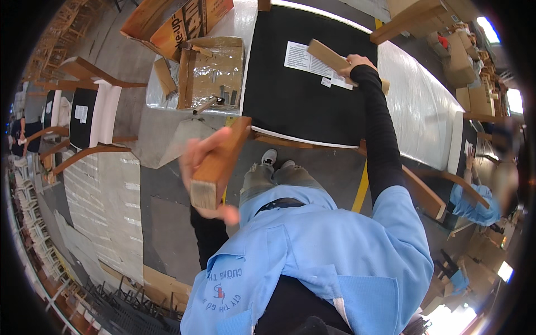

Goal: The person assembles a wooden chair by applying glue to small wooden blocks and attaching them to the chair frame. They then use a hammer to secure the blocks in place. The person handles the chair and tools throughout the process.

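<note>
While grasping board (328, 56) with right hand (356, 62), upper centre, left hand (193, 159) behind leg (221, 159), centre left, finger grip unclear

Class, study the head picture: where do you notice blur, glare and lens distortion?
Head view: the left hand is blurred, while the right hand looks sharper; head view: pale glare on the plastic wrap and a washed-out bright patch at upper right; head view: the scene curves toward a black fisheye rim.
</note>
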A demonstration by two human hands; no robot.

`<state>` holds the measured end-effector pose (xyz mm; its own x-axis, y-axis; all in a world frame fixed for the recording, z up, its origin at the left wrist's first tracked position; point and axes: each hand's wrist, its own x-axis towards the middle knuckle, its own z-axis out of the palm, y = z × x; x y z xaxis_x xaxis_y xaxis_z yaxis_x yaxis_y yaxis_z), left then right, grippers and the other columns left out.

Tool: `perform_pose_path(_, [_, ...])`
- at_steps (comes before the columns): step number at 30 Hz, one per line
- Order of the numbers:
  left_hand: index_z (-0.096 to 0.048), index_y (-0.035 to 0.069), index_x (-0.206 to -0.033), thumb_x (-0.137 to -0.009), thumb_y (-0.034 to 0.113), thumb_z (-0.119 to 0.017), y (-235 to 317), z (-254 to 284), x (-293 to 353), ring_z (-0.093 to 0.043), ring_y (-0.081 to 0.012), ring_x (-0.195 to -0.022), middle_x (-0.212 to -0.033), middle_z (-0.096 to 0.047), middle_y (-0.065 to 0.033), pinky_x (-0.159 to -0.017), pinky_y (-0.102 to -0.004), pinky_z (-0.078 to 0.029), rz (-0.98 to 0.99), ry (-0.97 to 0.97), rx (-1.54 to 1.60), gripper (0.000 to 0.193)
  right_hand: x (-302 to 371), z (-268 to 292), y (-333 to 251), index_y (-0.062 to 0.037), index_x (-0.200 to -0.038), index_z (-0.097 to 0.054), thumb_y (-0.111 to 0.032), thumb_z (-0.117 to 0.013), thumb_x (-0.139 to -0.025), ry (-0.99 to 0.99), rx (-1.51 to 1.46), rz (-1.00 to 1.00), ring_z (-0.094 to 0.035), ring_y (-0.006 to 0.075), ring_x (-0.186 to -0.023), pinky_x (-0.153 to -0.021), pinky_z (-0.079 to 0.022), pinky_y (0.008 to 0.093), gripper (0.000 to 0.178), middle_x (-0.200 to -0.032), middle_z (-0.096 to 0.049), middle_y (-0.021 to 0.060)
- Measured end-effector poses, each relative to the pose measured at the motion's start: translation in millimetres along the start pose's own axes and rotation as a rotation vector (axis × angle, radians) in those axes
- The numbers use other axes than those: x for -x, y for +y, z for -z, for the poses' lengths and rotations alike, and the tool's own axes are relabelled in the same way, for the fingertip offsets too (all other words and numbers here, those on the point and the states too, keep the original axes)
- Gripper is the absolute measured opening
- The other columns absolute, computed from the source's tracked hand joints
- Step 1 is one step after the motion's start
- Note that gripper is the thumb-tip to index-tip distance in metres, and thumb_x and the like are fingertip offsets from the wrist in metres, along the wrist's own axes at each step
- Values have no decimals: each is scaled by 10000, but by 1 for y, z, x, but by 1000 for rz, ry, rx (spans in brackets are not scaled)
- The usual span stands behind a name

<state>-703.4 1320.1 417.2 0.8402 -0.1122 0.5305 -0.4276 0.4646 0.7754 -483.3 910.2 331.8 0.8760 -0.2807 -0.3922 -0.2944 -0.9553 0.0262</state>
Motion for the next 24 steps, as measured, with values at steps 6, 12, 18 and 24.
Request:
perform_pose_path(6, [-542, 53, -1026, -736, 67, -730, -69, 7, -6, -660, -186, -753, -840, -678, -81, -860, -425, -506, -218, 124, -474, 346, 31, 23, -171, -158, -1148, -706, -669, -712, -670, 54, -98, 639, -687, 285, -975, -881, -533, 387, 699, -1049, -714, 120])
perform_pose_path(12, [-523, 33, -1022, -812, 178, -655, -96, 14, -2, -670, -212, -762, -828, -677, -93, -851, -425, -514, -253, 133, -477, 288, 65, -65, -235, -55, -1143, -622, -489, -655, -836, 339, -366, 809, -677, 329, -914, -800, -546, 430, 532, -1027, -680, 169])
perform_pose_path(18, [-520, 23, -1026, -857, 331, -641, -146, 45, 14, -671, -246, -838, -875, -676, -112, -892, -438, -504, -227, 29, -471, 372, 203, -160, -12, 2, -1088, -640, -348, -633, -938, -694, -1560, 299, -671, 166, -900, -830, -519, 296, 381, -995, -703, 119])
perform_pose_path(24, [-516, 12, -1013, -904, 410, -558, -150, 39, 18, -658, -258, -884, -896, -663, -132, -903, -436, -497, -188, 29, -507, 414, 309, -208, 165, 21, -1354, -472, -310, -828, -774, 242, -1304, -259, -543, 228, -1198, -979, -460, 344, 757, -1264, -565, 158])
